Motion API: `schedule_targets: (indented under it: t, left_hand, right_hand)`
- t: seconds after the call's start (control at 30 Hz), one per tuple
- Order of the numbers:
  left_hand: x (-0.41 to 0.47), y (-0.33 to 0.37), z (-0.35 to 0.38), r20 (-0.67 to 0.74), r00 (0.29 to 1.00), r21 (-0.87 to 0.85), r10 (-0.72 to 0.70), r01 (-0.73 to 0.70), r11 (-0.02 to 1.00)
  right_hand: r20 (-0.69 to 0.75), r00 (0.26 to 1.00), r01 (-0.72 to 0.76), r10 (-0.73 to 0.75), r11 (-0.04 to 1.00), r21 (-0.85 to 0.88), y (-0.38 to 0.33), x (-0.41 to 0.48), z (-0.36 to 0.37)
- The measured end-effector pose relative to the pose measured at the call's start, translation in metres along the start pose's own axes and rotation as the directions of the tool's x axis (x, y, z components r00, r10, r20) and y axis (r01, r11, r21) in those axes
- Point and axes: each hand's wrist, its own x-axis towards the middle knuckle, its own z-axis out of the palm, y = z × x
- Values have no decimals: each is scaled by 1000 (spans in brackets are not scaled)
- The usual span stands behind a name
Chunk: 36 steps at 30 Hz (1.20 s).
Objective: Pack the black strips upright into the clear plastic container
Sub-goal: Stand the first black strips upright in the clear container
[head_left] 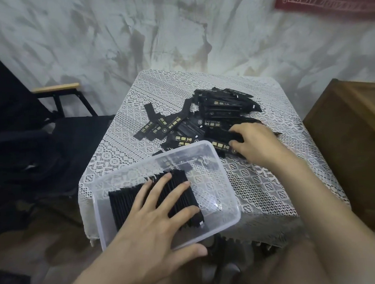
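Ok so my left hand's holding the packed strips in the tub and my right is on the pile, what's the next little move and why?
Probably close the right hand on a few loose strips and carry them to the clear container. The left hand lies flat on the packed row, bracing it upright, and bare space shows beside that row on the side nearer the pile.

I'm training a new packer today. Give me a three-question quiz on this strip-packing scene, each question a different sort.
1. True or false: the clear container is already full of strips.
2. Multiple choice: the left hand rests on (A) the loose pile, (B) the packed strips in the container, (C) the chair.
3. Fill in: the right hand reaches into the ____ of strips lying on the lace tablecloth.

Key: 1 false, since bare floor shows beside the packed row; 2 B; 3 loose pile.
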Motion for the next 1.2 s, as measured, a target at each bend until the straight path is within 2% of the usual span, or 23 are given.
schedule_targets:
  t: [0.07,0.2,0.43,0.63,0.97,1.2]
  left_hand:
    - [0,0,-1,4,1000,4,4,-4,1000]
    - [0,0,-1,7,1000,-3,1,-1,1000]
    - [0,0,-1,13,1000,-15,1,0,1000]
    - [0,1,-2,12,1000,-21,0,0,1000]
    - [0,0,-1,-2,1000,-13,3,-3,1000]
    - [0,0,-2,-3,1000,-4,5,-5,1000]
  right_hand:
    - [54,999,-2,4,1000,-30,2,-4,11]
    - [16,1000,-6,6,999,-39,3,-6,18]
    - [38,999,-27,26,1000,14,5,-11,7]
    - [131,990,-54,50,998,24,6,-10,10]
    - [88,993,-91,82,992,92,15,-13,12]
    - [177,977,-128,119,991,41,9,-8,5]
